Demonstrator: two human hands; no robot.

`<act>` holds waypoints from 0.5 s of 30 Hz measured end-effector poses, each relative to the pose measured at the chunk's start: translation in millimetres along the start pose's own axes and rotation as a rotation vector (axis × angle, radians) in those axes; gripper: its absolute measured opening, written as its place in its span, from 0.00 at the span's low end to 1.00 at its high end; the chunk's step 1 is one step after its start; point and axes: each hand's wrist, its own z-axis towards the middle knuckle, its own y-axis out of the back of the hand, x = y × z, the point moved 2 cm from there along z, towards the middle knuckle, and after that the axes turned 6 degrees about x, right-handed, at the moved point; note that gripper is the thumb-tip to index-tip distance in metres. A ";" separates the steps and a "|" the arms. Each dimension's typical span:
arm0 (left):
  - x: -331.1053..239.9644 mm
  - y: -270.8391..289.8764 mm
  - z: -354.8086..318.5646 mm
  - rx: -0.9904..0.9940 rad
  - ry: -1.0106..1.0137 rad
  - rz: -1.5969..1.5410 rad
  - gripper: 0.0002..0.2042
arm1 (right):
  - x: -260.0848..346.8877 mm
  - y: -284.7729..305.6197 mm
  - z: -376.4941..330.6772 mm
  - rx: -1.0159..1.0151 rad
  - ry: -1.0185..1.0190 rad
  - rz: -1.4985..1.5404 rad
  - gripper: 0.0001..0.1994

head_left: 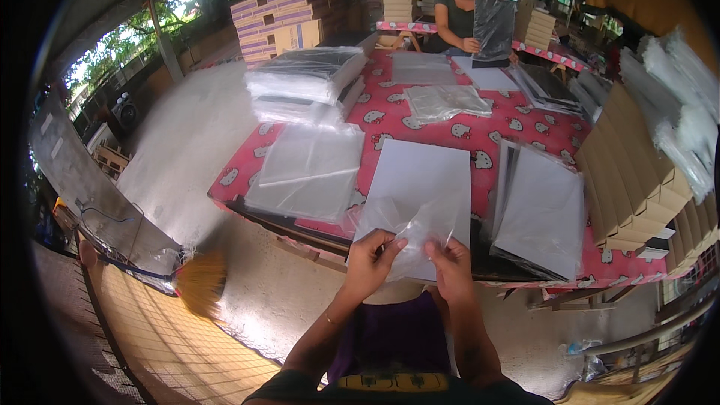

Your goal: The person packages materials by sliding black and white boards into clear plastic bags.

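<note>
Your left fingers (391, 248) and right fingers (438, 250) pinch a clear bag (410, 249), edges indistinct; red-covered bench (431, 133), grey floor (187, 139) alongside.

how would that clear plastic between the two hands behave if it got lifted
The clear plastic is probably floppy, since it bunches and wrinkles between the left hand and right hand. It is likely very light, looking thin and see-through. Its shiny highlights suggest it may be slippery.
</note>
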 end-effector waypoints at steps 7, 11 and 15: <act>4.1 5.0 -15.1 -0.002 -0.008 0.159 0.08 | -7.3 -5.7 -21.4 -0.020 0.031 -0.167 0.09; 0.8 14.2 -14.0 0.065 -0.048 0.185 0.08 | -11.0 0.7 -29.2 -0.038 0.082 -0.368 0.05; 3.5 19.5 -17.2 -0.015 -0.062 0.163 0.10 | -11.1 0.2 -34.5 0.036 0.141 -0.152 0.08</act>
